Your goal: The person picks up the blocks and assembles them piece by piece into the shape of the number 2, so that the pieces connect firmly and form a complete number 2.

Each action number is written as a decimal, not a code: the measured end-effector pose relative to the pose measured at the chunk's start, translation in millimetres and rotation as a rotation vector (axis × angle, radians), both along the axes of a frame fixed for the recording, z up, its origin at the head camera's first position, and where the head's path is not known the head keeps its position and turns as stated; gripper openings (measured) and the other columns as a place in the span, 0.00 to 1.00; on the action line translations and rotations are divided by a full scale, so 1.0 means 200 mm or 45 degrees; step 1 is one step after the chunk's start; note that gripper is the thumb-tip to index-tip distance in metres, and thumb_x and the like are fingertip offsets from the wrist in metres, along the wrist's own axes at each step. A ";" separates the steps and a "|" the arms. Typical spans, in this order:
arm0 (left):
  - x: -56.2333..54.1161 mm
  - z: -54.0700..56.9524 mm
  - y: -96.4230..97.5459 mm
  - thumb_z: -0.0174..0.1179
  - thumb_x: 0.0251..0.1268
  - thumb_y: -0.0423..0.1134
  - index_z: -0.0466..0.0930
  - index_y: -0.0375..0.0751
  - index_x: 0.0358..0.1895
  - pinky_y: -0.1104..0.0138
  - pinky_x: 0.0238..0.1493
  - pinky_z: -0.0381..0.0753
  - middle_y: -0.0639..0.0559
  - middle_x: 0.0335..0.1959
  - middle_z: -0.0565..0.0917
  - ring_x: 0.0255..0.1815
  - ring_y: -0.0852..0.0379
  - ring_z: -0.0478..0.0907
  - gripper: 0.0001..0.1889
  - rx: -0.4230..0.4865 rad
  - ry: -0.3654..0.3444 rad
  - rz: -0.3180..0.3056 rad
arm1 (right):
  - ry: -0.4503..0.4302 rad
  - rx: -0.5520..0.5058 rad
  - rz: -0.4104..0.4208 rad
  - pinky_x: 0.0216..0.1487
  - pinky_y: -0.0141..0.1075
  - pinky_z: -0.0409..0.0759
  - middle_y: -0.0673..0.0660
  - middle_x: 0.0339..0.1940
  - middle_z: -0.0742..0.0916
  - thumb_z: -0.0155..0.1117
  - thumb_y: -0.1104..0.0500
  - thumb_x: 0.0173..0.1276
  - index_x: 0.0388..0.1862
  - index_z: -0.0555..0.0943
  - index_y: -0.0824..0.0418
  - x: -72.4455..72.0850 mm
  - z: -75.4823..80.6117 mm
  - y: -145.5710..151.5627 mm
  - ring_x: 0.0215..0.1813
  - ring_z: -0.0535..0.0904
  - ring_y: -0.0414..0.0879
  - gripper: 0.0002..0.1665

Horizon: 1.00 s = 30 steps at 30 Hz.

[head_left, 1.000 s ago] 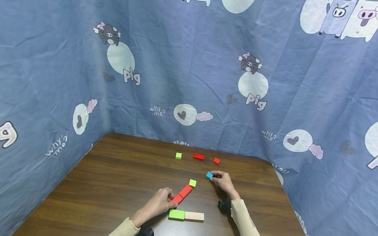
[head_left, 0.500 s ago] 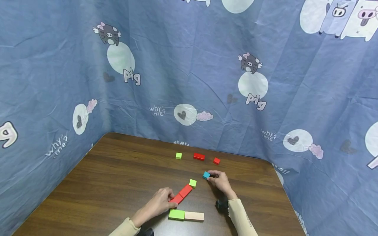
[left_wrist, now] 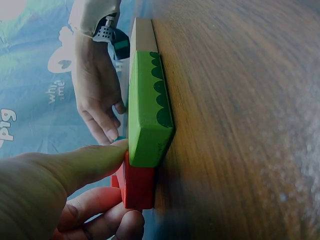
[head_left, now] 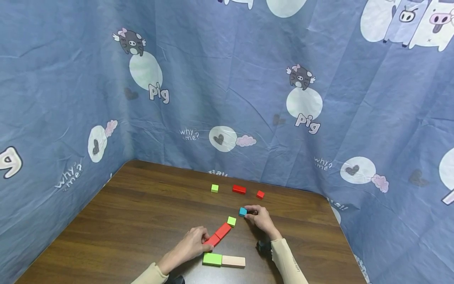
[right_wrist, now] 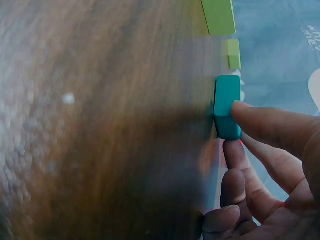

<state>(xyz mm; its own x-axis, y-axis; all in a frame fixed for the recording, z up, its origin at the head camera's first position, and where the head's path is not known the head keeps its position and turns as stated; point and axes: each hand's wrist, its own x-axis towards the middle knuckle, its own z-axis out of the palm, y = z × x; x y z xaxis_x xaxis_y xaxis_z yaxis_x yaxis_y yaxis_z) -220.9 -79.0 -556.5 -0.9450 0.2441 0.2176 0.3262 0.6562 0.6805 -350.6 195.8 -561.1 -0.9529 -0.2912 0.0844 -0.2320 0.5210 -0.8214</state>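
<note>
My left hand holds the nearer red block between thumb and fingers. Beyond it lies a second red block, end to end in a slanted row, with a light green cube at the far end. In the left wrist view, a green block with dark scalloped edging stands in front of the red one. My right hand pinches a small blue block by thumb and fingers, low over the wood, just right of the light green cube.
Nearest my body, the green block meets a tan block end to end. At the back of the brown table lie another light green cube, a red block and a red cube. A blue patterned curtain hangs behind.
My right hand has moved left with the blue block, bringing it closer to the light green cube. The left hand and the red row stay where they were.
</note>
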 end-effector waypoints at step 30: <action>0.01 0.01 0.00 0.75 0.43 0.39 0.77 0.40 0.26 0.73 0.24 0.64 0.54 0.23 0.74 0.23 0.67 0.65 0.14 0.013 -0.030 -0.006 | 0.040 0.037 0.075 0.25 0.29 0.70 0.56 0.34 0.82 0.68 0.64 0.61 0.51 0.83 0.62 0.01 0.00 -0.08 0.25 0.71 0.38 0.18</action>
<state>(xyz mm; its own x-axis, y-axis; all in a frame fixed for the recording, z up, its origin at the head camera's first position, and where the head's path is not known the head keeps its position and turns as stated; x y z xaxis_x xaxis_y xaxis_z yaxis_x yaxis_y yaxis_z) -219.0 -78.9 -554.1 -0.9488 0.2465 0.1975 0.3128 0.6477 0.6947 -348.6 180.5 -561.0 -0.9311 -0.3495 0.1045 -0.2882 0.5291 -0.7981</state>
